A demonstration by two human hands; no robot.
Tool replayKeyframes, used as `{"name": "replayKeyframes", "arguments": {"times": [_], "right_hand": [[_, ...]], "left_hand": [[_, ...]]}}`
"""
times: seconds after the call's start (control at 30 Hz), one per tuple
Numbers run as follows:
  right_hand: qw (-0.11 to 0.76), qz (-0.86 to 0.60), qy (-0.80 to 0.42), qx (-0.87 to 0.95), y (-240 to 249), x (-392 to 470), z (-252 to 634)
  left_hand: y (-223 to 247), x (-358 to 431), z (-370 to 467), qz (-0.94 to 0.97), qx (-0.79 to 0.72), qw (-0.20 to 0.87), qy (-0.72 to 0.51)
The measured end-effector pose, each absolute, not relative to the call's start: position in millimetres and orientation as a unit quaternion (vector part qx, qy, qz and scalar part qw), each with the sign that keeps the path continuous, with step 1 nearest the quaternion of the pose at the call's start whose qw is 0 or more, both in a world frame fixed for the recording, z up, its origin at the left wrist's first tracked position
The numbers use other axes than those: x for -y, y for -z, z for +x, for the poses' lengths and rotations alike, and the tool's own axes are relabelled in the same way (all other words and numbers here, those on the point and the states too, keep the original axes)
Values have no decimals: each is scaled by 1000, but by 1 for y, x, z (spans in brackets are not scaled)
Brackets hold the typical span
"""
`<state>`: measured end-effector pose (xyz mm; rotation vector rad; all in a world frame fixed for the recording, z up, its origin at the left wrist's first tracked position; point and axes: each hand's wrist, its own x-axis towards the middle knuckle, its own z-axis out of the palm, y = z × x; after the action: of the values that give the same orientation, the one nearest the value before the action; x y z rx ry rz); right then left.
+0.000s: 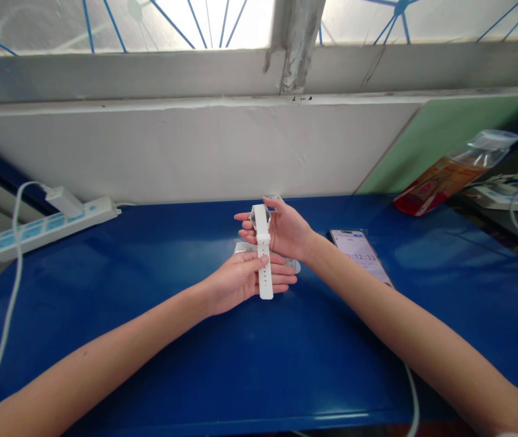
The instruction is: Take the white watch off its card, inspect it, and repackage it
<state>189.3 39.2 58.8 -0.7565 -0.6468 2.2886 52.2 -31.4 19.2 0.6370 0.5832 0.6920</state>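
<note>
A white wristwatch point(263, 238) with a round metal-rimmed case lies lengthwise across both hands, its strap hanging toward me. My left hand point(235, 279) pinches the lower, punched part of the strap, thumb on top and fingers stretched out beneath. At the case end, my right hand point(286, 229) holds the watch palm up, with the fingers behind it and the thumb beside the case. The strap covers most of the case, so the dial is hidden. Beneath the hands, a clear plastic packet point(242, 247) is partly covered.
On the blue table point(186, 364), a phone point(361, 255) lies beside my right forearm. A power strip point(53, 227) with a plugged-in charger and white cable point(13, 303) sits at left. A bottle of red drink point(450, 173) stands back right, near a white wall point(195, 152).
</note>
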Motion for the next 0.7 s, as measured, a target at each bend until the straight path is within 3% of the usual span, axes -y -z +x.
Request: {"name": "replayKeyframes", "arguments": {"times": [0.2, 0.43, 0.7], "right_hand": [[348, -266, -865, 245, -59, -42, 192], [498, -258, -783, 267, -74, -49, 207], [444, -315, -626, 558, -79, -32, 199]], "left_hand": [[-21, 30, 48, 280, -271, 866, -313], [-37, 30, 44, 205, -232, 869, -385], [-37, 31, 47, 251, -257, 821, -444]]}}
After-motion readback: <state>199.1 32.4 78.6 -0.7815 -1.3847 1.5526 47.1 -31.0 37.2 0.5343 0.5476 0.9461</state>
